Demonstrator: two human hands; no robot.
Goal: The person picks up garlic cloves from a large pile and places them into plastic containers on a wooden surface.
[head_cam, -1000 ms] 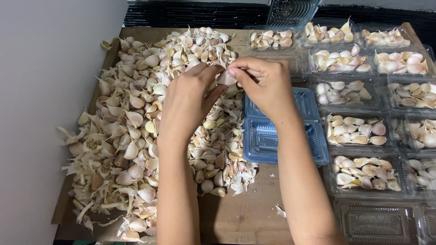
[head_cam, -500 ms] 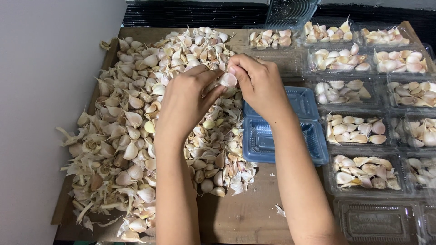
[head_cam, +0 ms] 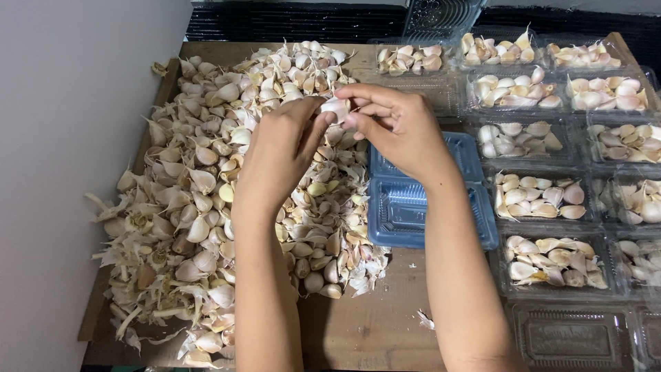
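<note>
Garlic clove [head_cam: 337,107] between both hands

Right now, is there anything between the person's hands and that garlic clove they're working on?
Nothing visible. The left hand and right hand both pinch the garlic clove directly with bare fingertips, above the loose garlic pile. The blue tray lies below the right wrist, apart from the clove.

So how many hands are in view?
2. The left hand and right hand meet above the garlic pile, fingers pinching one clove. No others show.
</note>
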